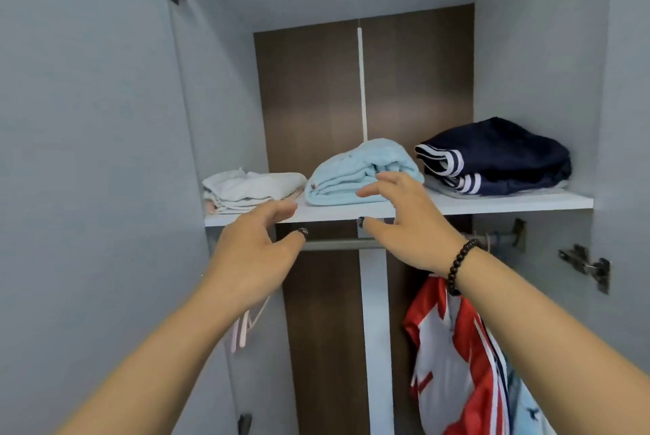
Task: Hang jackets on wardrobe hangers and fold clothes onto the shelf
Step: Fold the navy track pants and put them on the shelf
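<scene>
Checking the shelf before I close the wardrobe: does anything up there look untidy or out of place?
Mostly tidy. The white pile at the shelf left end looks loosely folded, its lower layers poking out past the front edge. The light blue bundle and navy striped stack sit fully on the shelf.

Matt white shelf [492,204], fluffy blue cloth [355,172]

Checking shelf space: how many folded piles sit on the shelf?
3. A white pile at the left, a light blue pile in the middle, and a navy striped pile at the right. Nothing shows behind them.
</scene>
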